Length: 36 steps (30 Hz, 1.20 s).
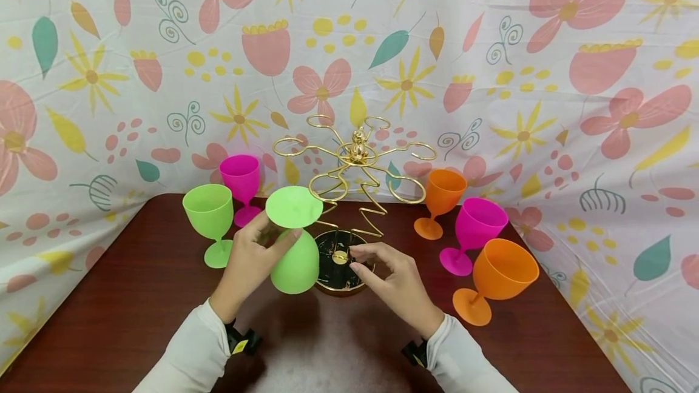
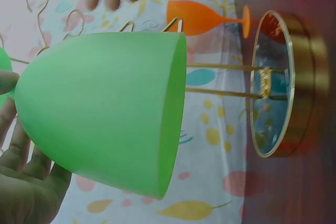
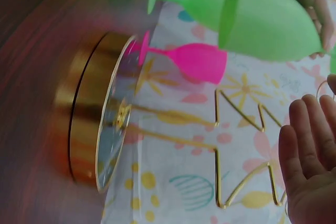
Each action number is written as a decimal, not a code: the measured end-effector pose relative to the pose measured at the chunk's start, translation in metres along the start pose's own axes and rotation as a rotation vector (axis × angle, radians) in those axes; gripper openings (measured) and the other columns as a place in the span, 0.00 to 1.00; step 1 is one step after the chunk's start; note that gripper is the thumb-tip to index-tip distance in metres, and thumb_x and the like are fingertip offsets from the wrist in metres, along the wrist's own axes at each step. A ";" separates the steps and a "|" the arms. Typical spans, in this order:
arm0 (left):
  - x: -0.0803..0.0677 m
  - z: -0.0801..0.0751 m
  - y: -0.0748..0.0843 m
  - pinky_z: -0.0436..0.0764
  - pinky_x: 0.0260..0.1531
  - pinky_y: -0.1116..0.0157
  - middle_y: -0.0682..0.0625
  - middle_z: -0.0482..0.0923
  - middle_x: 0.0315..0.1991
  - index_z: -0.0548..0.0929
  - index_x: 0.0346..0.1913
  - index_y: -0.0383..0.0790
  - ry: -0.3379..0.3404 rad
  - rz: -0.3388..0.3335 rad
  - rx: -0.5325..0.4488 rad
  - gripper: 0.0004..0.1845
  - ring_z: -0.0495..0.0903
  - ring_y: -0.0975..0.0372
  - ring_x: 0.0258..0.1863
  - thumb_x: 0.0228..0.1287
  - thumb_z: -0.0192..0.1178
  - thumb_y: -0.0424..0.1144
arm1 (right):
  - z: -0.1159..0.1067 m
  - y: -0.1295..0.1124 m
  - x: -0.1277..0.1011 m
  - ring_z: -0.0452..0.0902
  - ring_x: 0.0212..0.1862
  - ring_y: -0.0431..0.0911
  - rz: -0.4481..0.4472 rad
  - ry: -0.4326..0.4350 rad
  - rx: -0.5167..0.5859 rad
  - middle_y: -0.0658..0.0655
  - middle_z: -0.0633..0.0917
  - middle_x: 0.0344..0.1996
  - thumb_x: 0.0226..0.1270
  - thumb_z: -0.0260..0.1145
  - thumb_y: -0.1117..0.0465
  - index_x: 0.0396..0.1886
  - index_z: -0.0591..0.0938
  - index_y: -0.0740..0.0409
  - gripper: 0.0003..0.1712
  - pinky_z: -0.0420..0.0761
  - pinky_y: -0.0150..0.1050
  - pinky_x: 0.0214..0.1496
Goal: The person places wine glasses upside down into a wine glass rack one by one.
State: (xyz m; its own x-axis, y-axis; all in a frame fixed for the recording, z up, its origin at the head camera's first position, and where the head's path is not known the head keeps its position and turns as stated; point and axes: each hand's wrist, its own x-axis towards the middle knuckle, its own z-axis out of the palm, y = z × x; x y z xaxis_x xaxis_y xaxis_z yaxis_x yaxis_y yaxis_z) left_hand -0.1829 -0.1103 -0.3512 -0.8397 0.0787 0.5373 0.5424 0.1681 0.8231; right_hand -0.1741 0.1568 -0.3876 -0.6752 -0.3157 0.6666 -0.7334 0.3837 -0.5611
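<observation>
Green goblet [image 1: 295, 262] held upside down by its stem in left hand [image 1: 252, 258]; right hand [image 1: 390, 275], fingers relaxed and holding nothing, hovers beside gold rack base [image 1: 338, 281].

A dark red-brown wooden table [image 1: 136, 314] carries everything here, its far edge and both side edges hemmed in by flowered cloth. Near the middle stands a gold wire rack [image 1: 355, 181] on a round mirrored base [image 1: 335, 265]. Toward the far left corner stand a green goblet [image 1: 210, 214] and, just behind it, a pink goblet [image 1: 241, 184], both upright. Along the right side stand three more: an orange goblet [image 1: 441, 199] nearest the far edge, a second pink goblet [image 1: 474, 229] just beside it, and a larger orange goblet [image 1: 498, 275] closest to the near edge and the right edge. All rest on their feet, apart from the rack.
</observation>
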 end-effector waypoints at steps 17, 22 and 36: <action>0.025 -0.009 0.039 0.78 0.48 0.66 0.47 0.75 0.39 0.77 0.46 0.31 0.100 0.073 -0.054 0.10 0.80 0.59 0.41 0.64 0.63 0.29 | -0.019 0.023 -0.005 0.76 0.45 0.42 -0.142 0.112 -0.379 0.45 0.84 0.46 0.60 0.73 0.55 0.53 0.83 0.51 0.21 0.72 0.37 0.48; 0.034 -0.009 0.027 0.78 0.48 0.65 0.48 0.76 0.39 0.78 0.45 0.35 0.118 0.081 -0.063 0.10 0.81 0.58 0.42 0.64 0.65 0.32 | -0.023 0.030 -0.006 0.75 0.43 0.43 -0.078 0.126 -0.422 0.47 0.82 0.41 0.60 0.74 0.54 0.50 0.82 0.53 0.19 0.70 0.40 0.46; 0.047 0.007 0.026 0.79 0.46 0.61 0.45 0.81 0.40 0.79 0.44 0.39 0.069 0.070 -0.088 0.10 0.81 0.58 0.43 0.64 0.66 0.38 | -0.021 0.044 -0.012 0.73 0.49 0.47 0.111 0.099 -0.513 0.53 0.79 0.49 0.57 0.76 0.50 0.60 0.76 0.56 0.34 0.72 0.47 0.49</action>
State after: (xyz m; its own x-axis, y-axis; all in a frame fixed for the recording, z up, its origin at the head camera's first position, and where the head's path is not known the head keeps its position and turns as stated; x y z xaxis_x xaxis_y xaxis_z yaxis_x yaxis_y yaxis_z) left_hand -0.2087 -0.0949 -0.3058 -0.7974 0.0186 0.6031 0.6026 0.0771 0.7943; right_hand -0.1971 0.1959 -0.4099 -0.7178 -0.1757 0.6737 -0.5090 0.7927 -0.3356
